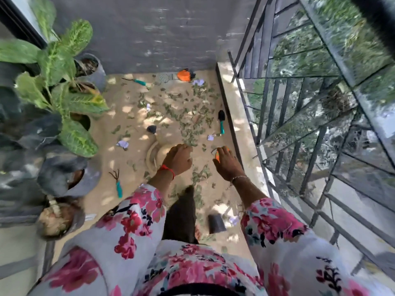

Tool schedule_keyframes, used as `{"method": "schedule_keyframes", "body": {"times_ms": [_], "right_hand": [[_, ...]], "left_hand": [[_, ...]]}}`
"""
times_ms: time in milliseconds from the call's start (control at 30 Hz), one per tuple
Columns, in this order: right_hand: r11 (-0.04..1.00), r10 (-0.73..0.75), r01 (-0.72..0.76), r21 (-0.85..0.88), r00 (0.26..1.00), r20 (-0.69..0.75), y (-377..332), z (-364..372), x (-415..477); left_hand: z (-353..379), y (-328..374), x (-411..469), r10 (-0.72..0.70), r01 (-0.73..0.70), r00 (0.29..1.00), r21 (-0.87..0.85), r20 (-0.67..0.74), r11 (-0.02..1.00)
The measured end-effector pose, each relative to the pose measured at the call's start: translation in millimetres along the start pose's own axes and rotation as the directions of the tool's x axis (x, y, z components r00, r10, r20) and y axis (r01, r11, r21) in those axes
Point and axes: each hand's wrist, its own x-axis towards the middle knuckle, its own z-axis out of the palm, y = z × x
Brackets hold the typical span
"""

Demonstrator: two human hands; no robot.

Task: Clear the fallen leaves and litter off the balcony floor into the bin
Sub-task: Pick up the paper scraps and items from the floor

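Dark block point(216, 223) on floor, near, by my right sleeve. Hand rake point(117, 184) left, beside pots point(85, 180). My left hand point(177, 160): fingers curled down at leaves point(192, 124); cannot tell if gripping any. My right hand point(227, 164): fingers curled round small orange item point(220, 154). Leaves scattered mid-floor to far wall, paper scraps point(123, 144) among them. Teal-handled trowel point(221, 123) right, by ledge. Orange bundle point(184, 75) far.

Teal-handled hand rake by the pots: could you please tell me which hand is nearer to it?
Left. The left hand is just right of the hand rake; the right hand, gripping an orange object, is farther right, near the ledge.
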Motion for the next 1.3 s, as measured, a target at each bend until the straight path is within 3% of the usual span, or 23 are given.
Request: {"method": "schedule_keyframes", "body": {"times_ms": [133,633,1000,1067,1167,1300], "right_hand": [[1.000,0.001,-0.001,-0.002,1.000,0.010,8,-33,73],[0.997,-0.065,0.062,0.055,0.996,0.054,18,-161,352],[0.981,-0.084,0.057,0.184,0.987,0.140,42,-213,605],[0.983,-0.096,0.067,0.174,0.981,0.167,47,-212,654],[0.988,-0.099,0.071,0.138,0.972,0.211,52,-199,709],[0.997,-0.047,0.026,0.079,0.958,0.282,75,-145,798]], "left_hand": [[-28,-17,70,-0.047,0.046,0.999,-0.107,-0.004,0.993],[-148,-86,308,-0.164,0.162,0.985,-0.054,-0.046,0.985],[-197,-122,518,-0.397,0.390,0.918,-0.229,0.015,0.892],[-196,-135,562,-0.475,0.466,0.879,-0.278,0.039,0.840],[-180,-157,615,-0.476,0.451,0.879,-0.265,-0.034,0.852],[-137,-203,696,-0.485,0.481,0.874,-0.216,0.037,0.850]]}}
